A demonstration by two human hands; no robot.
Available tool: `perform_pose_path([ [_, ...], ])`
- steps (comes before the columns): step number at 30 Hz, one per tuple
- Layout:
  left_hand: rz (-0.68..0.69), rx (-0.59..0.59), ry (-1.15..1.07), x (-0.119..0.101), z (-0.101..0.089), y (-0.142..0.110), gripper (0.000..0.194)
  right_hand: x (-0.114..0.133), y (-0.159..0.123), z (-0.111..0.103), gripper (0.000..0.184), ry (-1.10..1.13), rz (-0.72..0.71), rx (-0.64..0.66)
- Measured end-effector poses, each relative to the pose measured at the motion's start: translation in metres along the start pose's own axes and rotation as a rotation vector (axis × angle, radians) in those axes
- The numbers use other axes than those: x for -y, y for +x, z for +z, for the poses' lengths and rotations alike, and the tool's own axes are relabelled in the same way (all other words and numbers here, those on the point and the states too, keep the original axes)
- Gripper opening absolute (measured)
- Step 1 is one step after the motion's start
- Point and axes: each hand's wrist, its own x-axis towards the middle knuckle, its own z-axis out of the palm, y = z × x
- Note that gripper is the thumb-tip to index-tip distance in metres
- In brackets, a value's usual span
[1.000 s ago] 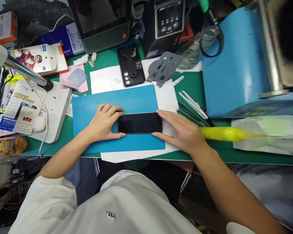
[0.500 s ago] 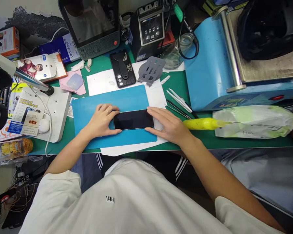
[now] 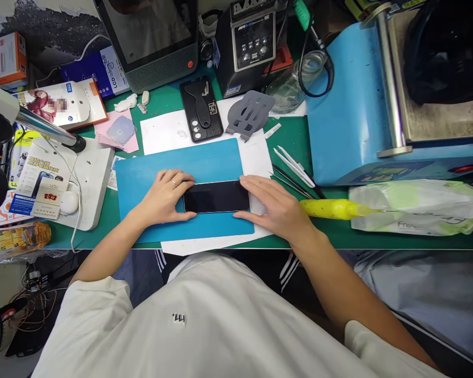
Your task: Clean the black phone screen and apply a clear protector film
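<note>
A black phone lies screen-up, lengthwise, on a blue mat that rests on white paper. My left hand grips the phone's left end, thumb at the near edge and fingers curled over the far edge. My right hand holds the right end the same way, thumb near, fingers over the top corner. Both hands press the phone flat on the mat.
A black phone back case and a grey stand lie behind the mat. Tweezers and a yellow tool lie to the right, by a blue roller machine and a plastic bag. A microscope base stands left.
The camera view shifted and steadied; the hands and phone keep the same hold on the mat.
</note>
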Motion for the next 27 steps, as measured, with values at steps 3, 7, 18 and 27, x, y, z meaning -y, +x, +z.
perform_pose_path([
  [3, -0.005, 0.013, -0.003, -0.0001, 0.0, 0.0003, 0.061, -0.0001, 0.0003, 0.0, 0.083, -0.004, 0.002, -0.009],
  [7, 0.016, -0.018, -0.005, 0.0009, 0.0015, 0.0004, 0.06, -0.0013, 0.0002, 0.0012, 0.083, 0.001, 0.001, -0.007],
  [18, 0.034, -0.061, 0.005, 0.0044, 0.0094, -0.0014, 0.062, -0.0033, -0.0028, 0.0043, 0.091, -0.056, -0.059, -0.044],
  [27, 0.047, -0.07, 0.024, 0.0021, 0.009, -0.003, 0.06, -0.0005, -0.0007, 0.0005, 0.094, -0.061, -0.056, -0.047],
])
